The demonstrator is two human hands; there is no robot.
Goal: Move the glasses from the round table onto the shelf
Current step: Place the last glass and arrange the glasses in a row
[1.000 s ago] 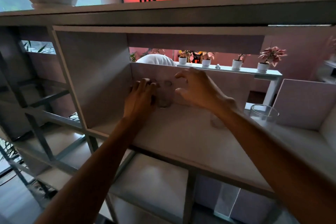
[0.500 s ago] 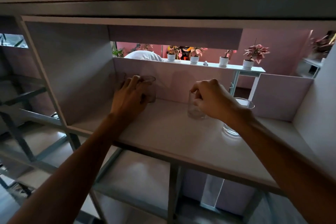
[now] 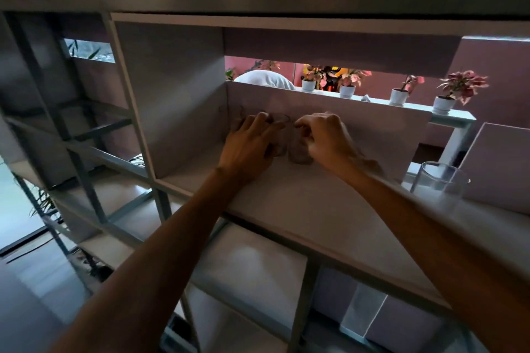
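Note:
Both my hands reach deep into a shelf point(image 3: 315, 209) compartment, close to its back panel. My left hand point(image 3: 251, 145) is wrapped around a small clear glass point(image 3: 280, 126) that stands on the shelf board. My right hand point(image 3: 327, 140) grips a second small glass point(image 3: 299, 152) from the right, set right beside the first one. One or two more faint clear glasses point(image 3: 231, 116) stand in the back left corner, partly hidden by my left hand. The round table is out of view.
A wide clear glass point(image 3: 438, 180) stands on the shelf board at the far right, next to an upright divider panel point(image 3: 499, 163). A side panel point(image 3: 172, 94) closes the compartment on the left. Potted plants point(image 3: 443, 102) line a ledge behind the shelf.
My right hand has carried its glass leftward from the middle of the shelf board to beside the left hand's glass. My left hand stays on its glass at the back.

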